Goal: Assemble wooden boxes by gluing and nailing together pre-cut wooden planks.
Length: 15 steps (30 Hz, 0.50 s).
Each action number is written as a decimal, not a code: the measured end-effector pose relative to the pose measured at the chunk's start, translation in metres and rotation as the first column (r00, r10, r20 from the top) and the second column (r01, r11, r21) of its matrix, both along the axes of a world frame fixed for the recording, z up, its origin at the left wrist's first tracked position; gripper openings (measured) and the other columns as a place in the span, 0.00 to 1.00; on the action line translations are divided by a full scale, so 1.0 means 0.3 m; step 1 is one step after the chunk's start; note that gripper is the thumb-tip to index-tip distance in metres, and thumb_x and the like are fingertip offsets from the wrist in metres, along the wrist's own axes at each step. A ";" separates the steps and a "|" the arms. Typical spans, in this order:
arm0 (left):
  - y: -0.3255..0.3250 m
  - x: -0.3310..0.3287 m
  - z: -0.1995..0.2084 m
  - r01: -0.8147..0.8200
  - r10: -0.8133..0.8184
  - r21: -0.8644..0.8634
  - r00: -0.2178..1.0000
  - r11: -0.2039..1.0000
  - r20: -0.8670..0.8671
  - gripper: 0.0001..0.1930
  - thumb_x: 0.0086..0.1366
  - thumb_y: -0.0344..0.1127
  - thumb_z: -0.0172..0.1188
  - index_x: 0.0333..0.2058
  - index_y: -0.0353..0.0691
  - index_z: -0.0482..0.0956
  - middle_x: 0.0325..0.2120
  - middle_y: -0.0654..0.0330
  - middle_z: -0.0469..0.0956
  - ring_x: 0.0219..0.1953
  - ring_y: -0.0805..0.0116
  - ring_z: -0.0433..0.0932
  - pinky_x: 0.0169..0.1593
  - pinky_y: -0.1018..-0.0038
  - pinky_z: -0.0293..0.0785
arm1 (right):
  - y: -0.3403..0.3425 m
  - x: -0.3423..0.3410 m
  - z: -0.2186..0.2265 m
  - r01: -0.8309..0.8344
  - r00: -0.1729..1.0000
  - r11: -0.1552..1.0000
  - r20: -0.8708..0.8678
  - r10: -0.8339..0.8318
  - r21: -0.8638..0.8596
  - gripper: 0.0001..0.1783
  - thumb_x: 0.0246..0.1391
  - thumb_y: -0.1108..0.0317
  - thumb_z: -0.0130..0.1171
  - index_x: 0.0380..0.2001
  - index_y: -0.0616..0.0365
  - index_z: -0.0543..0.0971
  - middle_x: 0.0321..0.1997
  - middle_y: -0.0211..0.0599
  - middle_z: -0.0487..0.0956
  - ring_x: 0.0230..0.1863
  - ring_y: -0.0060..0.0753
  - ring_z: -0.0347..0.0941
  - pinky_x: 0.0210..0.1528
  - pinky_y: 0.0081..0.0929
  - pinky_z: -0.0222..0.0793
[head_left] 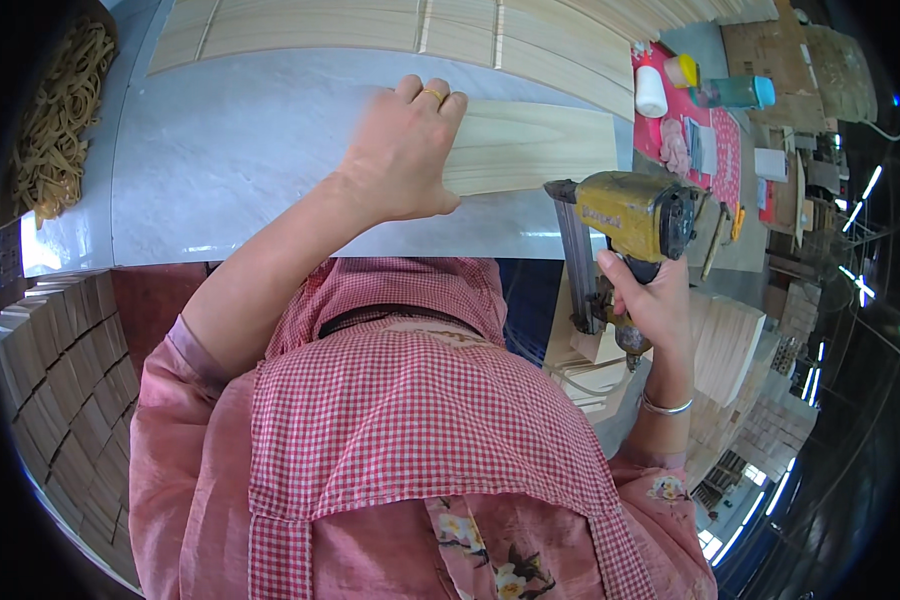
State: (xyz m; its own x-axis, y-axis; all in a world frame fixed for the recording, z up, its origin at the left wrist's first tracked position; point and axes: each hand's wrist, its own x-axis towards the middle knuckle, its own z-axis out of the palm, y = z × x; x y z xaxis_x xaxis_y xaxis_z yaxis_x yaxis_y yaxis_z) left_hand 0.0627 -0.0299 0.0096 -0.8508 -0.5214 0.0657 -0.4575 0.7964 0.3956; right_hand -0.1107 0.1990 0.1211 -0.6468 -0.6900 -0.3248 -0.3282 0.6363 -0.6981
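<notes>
My left hand is closed over the left end of a thin pale wooden board, thumb at its near edge and knuckles at the far side. The board lies on a grey marbled tabletop. In my right hand is a yellow and black nail gun, held by its handle. Its nose is just off the table's near edge, beside the board's right end and apart from it. The long magazine hangs down toward me. What lies under my left palm is hidden.
More pale boards lie along the table's far side. At the far right stand a white bottle and a teal-capped bottle on a red cloth. A container of tan bands is at the far left. Stacked wood stands below left.
</notes>
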 end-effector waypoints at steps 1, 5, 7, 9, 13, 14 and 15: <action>-0.002 -0.001 0.001 0.002 -0.002 -0.001 1.000 1.000 0.001 0.44 0.39 0.44 0.75 0.58 0.36 0.71 0.52 0.53 0.74 0.54 0.55 0.71 0.59 0.62 0.68 | -0.002 0.003 0.004 0.014 1.000 1.000 0.004 -0.014 0.006 0.08 0.55 0.70 0.68 0.31 0.65 0.81 0.17 0.29 0.76 0.12 0.20 0.63 0.16 0.20 0.58; -0.009 0.001 0.005 0.019 -0.019 0.014 1.000 1.000 0.023 0.45 0.40 0.45 0.76 0.59 0.36 0.70 0.53 0.53 0.73 0.54 0.55 0.70 0.60 0.62 0.68 | -0.023 0.007 0.020 0.008 1.000 0.996 -0.027 -0.005 0.085 0.08 0.55 0.71 0.68 0.33 0.66 0.81 0.20 0.31 0.79 0.15 0.22 0.68 0.19 0.21 0.63; -0.014 0.011 -0.003 0.017 -0.018 0.018 0.999 1.000 0.032 0.45 0.40 0.46 0.76 0.59 0.36 0.70 0.53 0.53 0.73 0.55 0.55 0.70 0.61 0.62 0.68 | -0.023 0.015 0.023 -0.001 0.999 0.994 -0.037 0.005 0.110 0.08 0.55 0.71 0.68 0.33 0.67 0.81 0.21 0.32 0.80 0.16 0.23 0.70 0.20 0.21 0.65; -0.032 0.024 -0.047 0.085 -0.093 -0.079 0.991 0.993 -0.095 0.43 0.41 0.45 0.76 0.58 0.34 0.71 0.51 0.52 0.73 0.53 0.54 0.71 0.60 0.61 0.69 | -0.020 0.023 0.021 -0.053 0.990 0.995 -0.126 0.063 0.085 0.09 0.54 0.72 0.68 0.35 0.67 0.82 0.25 0.34 0.82 0.20 0.26 0.73 0.24 0.22 0.69; -0.084 0.072 -0.081 0.149 -0.175 -0.145 0.966 0.978 -0.190 0.44 0.43 0.44 0.77 0.59 0.34 0.70 0.50 0.51 0.73 0.53 0.53 0.72 0.60 0.61 0.69 | -0.030 0.077 0.017 -0.125 0.976 0.992 -0.179 0.125 0.014 0.11 0.54 0.73 0.68 0.38 0.68 0.82 0.31 0.37 0.85 0.26 0.30 0.78 0.30 0.24 0.73; -0.097 0.085 -0.077 0.172 -0.189 -0.105 0.966 0.979 -0.179 0.46 0.43 0.43 0.77 0.61 0.34 0.68 0.52 0.51 0.72 0.54 0.53 0.71 0.62 0.60 0.69 | -0.034 0.102 0.022 -0.124 0.982 0.992 -0.148 0.118 -0.032 0.11 0.53 0.74 0.68 0.39 0.68 0.82 0.32 0.38 0.85 0.27 0.31 0.79 0.31 0.25 0.74; -0.108 0.097 -0.073 0.195 -0.203 -0.065 0.965 0.979 -0.169 0.48 0.43 0.42 0.78 0.64 0.35 0.66 0.54 0.51 0.71 0.55 0.53 0.71 0.63 0.60 0.69 | -0.040 0.127 0.025 -0.122 0.987 0.990 -0.117 0.112 -0.077 0.12 0.53 0.74 0.68 0.40 0.68 0.82 0.34 0.39 0.86 0.29 0.32 0.80 0.33 0.25 0.75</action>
State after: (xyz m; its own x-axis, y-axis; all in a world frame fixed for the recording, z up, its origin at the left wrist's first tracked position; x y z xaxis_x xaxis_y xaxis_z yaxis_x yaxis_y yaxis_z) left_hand 0.0919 -0.0623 -0.0123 -0.9103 -0.3357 0.2420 -0.2157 0.8840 0.4148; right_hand -0.0726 0.1870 0.1285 -0.5891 -0.7848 -0.1925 -0.4763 0.5296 -0.7019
